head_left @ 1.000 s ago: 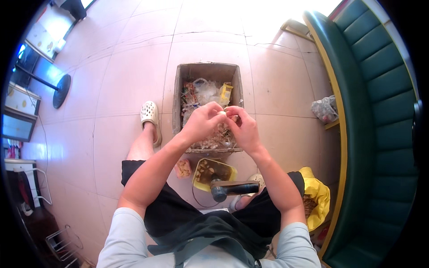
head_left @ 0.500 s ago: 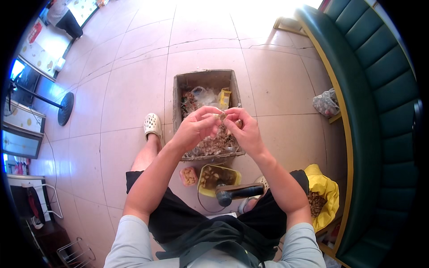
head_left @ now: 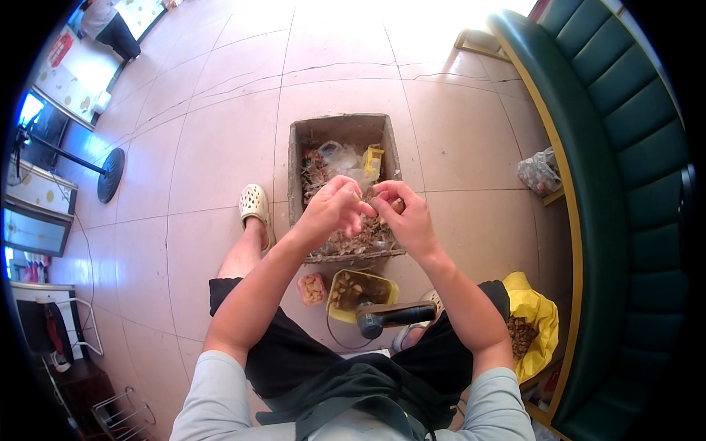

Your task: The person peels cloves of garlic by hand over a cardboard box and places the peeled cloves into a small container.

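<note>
Both hands are raised over an open grey-brown box (head_left: 296, 158) that holds a litter of dry, papery peelings (head_left: 354, 240). My left hand (head_left: 337, 209) pinches thumb and forefinger together at a small pale bit, too small to name, with the other fingers loosely bent. Close beside it, my right hand (head_left: 404, 219) has its fingers curled around what looks like a garlic clove (head_left: 397, 206), mostly hidden by them. Below the box stand a yellow tub (head_left: 392, 294) with pale cloves in it and a small pink container (head_left: 302, 292) full of peeled cloves.
A dark device with a rounded end (head_left: 373, 323) juts out over my lap. On the right, a yellow bag (head_left: 540, 323) of brown cloves lies beside a green padded bench (head_left: 596, 220). A stuffed plastic bag (head_left: 539, 173) rests under it. A round-based stand (head_left: 111, 175) is left.
My hands have drawn slightly apart at the fingertips, where they met before. The left fingers have shifted a little. The whole view has moved slightly; containers stay put.
</note>
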A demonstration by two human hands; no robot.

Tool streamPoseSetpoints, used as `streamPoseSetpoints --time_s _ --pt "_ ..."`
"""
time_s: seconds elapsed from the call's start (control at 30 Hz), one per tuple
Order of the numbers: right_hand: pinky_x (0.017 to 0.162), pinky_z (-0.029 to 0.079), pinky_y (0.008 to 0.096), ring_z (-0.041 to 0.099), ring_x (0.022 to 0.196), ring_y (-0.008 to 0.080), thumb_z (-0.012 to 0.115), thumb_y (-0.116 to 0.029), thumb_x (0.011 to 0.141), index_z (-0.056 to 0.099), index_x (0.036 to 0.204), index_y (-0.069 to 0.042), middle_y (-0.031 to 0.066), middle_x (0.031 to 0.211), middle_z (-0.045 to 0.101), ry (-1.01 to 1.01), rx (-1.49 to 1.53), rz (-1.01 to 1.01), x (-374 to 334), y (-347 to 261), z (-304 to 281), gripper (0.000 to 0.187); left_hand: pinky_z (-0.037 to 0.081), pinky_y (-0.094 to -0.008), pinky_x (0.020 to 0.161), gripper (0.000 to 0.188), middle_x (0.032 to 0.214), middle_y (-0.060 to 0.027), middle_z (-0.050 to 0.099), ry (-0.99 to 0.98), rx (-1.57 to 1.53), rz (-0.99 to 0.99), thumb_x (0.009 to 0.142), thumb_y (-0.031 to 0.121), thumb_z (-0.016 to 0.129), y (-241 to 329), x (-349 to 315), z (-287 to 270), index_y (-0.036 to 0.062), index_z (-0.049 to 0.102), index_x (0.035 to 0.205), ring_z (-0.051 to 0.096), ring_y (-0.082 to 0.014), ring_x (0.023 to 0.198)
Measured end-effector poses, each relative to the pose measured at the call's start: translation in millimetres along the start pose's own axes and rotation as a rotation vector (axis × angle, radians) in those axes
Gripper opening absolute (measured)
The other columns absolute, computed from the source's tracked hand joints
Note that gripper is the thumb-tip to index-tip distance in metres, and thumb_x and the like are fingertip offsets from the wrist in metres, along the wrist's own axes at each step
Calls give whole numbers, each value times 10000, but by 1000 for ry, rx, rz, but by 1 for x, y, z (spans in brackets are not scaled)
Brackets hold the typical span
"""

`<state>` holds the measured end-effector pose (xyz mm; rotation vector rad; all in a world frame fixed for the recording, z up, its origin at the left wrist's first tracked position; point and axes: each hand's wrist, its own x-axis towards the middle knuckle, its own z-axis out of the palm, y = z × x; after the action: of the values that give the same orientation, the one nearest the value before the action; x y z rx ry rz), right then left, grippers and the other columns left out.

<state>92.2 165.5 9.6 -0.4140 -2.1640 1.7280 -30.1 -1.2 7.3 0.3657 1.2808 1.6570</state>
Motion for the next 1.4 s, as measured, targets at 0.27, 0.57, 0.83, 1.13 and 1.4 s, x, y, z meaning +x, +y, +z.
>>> streamPoseSetpoints --time_s 0.27,0.57,0.83,1.13,1.4 --pt "641 542 339 662 748 193 793 -79 895 553 1193 -59 84 1008 675 31 -212 -206 -13 1 12 383 592 -283 598 252 1001 -168 719 106 51 24 1116 326 506 -4 -2 12 74 492 1110 722 -189 741" --pt "611 549 328 653 743 206 781 -17 874 526 1198 -44 87 1042 663 56 -370 -370 -8 14 12 413 600 -281 780 228 996 -72 750 122 -76 116 1032 246 684 -32 12 6 21 695 1002 711 -132 873" --pt "605 551 317 686 746 179 766 -67 925 564 1117 -44 81 958 674 37 -211 -212 -8 9 10 279 603 -271 798 212 999 -77 750 132 -137 68 1033 215 677 -29 10 5 8 712 1068 712 -135 869" --pt "607 520 247 642 727 73 785 -114 935 619 1103 -14 34 912 694 49 58 33 -5 12 -3 256 605 -283 792 154 1020 -94 727 156 -130 176 988 88 709 -19 8 7 -5 673 1105 710 -158 882" --pt "609 483 211 624 723 66 770 -128 953 629 1116 -6 35 912 690 -41 454 341 -1 13 -15 247 572 -289 737 167 967 -64 691 222 26 250 1001 134 681 -11 11 3 26 655 1126 677 -142 859"
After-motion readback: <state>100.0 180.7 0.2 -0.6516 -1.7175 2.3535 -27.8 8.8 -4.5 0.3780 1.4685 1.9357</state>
